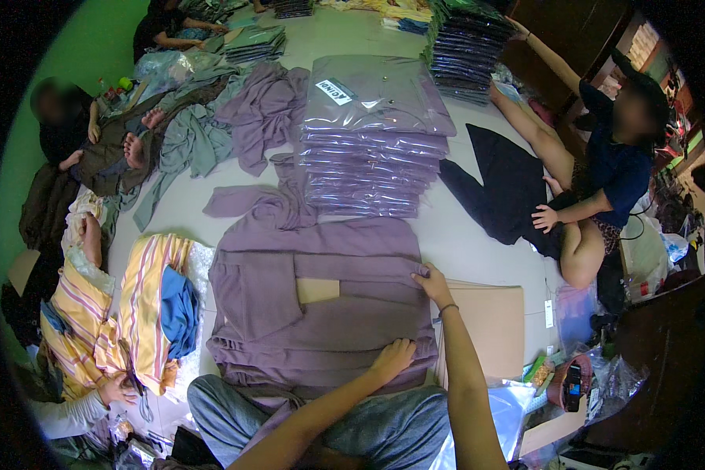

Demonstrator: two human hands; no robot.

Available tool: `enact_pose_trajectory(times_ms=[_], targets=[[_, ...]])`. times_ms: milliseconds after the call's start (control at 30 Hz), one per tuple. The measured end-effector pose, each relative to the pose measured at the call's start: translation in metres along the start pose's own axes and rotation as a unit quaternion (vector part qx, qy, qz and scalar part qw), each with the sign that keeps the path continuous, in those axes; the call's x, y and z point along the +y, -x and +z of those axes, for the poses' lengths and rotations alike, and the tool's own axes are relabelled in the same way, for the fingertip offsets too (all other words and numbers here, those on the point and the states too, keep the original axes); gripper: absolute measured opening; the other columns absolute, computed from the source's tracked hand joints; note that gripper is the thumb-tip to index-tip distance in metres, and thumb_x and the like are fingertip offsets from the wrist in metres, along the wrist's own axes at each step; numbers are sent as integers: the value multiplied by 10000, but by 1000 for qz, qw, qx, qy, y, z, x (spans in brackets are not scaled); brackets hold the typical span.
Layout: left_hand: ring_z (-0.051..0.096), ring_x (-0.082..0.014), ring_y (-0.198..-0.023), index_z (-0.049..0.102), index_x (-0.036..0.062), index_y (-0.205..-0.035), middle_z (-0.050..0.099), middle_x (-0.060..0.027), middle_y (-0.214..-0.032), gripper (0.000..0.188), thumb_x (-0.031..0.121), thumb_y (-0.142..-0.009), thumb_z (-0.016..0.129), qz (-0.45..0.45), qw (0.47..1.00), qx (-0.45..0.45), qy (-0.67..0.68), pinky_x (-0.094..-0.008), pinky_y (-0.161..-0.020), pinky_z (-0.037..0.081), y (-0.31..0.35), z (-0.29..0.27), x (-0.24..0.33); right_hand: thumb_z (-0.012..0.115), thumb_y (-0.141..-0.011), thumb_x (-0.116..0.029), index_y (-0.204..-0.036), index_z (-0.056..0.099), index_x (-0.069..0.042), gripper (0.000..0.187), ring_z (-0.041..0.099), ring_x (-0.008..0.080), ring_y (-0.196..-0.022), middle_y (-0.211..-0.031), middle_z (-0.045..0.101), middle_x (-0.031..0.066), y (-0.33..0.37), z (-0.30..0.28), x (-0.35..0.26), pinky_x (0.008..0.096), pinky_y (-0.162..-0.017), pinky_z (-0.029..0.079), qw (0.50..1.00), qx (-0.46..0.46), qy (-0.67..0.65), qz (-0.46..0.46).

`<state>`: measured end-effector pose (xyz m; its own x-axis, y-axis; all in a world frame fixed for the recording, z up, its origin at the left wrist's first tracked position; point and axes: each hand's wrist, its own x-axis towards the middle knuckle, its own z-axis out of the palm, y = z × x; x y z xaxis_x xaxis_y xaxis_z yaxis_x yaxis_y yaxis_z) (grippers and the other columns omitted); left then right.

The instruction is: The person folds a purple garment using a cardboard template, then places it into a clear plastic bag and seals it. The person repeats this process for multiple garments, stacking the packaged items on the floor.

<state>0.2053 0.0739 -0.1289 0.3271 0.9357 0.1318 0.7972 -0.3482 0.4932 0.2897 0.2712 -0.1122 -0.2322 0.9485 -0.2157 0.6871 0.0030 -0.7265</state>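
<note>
A mauve garment [352,313] lies spread in front of my crossed legs, its left part folded inward. A piece of tan cardboard [319,291] shows through a gap in its folds. My right hand [431,283] pinches the garment's right edge, towards the far side. Nearer to me, my left hand [394,361] is curled down on the cloth by the lower right edge, fingers closed on it. Its fingertips are partly hidden. Beside the garment, under my right forearm, lies a stack of tan cardboard sheets [489,325].
Beyond the garment rises a tall stack of bagged mauve garments [368,168]. Yellow striped cloth [145,305] lies at left. Clear plastic bags [489,419] and a basket [572,384] sit at lower right. Another person [619,149] handles black cloth [505,188]; others sit at left.
</note>
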Motion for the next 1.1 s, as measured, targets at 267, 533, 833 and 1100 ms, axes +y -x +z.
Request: enact_pose_trajectory(times_ms=[267,533,833,1100], targets=[[524,-208,-855,545,2,-912,555,-96,-917,230,118,-717,511,-72,939,-112,317,-289,-668,435,-1,-29,-4,610,-708,-290,-1006,461,66,488,536,355,-897,-912,556,256,11,-24,-53,353,-757,423,1000,8,-21,-8],[487,-170,-787,519,-32,-895,521,-96,-926,187,24,-770,391,-429,477,243,727,-273,-735,398,120,-103,-33,610,-701,-286,-976,450,26,445,540,369,-830,-848,561,235,13,90,-205,401,-711,431,984,-4,-31,-174],[422,-206,-760,397,42,-950,414,-83,-871,207,35,-743,389,-607,300,484,554,-312,-732,374,195,-116,-113,527,-801,-191,-982,477,-29,248,557,162,-723,-801,590,78,75,198,-212,278,-661,432,928,-202,-188,-249],[406,-230,-930,412,12,-1004,411,-90,-928,320,2,-692,481,-378,735,445,346,-293,-850,296,132,-154,-145,433,-860,-221,-1026,480,-8,274,584,163,-804,-934,579,108,217,179,-121,252,-684,466,826,-386,-356,204]])
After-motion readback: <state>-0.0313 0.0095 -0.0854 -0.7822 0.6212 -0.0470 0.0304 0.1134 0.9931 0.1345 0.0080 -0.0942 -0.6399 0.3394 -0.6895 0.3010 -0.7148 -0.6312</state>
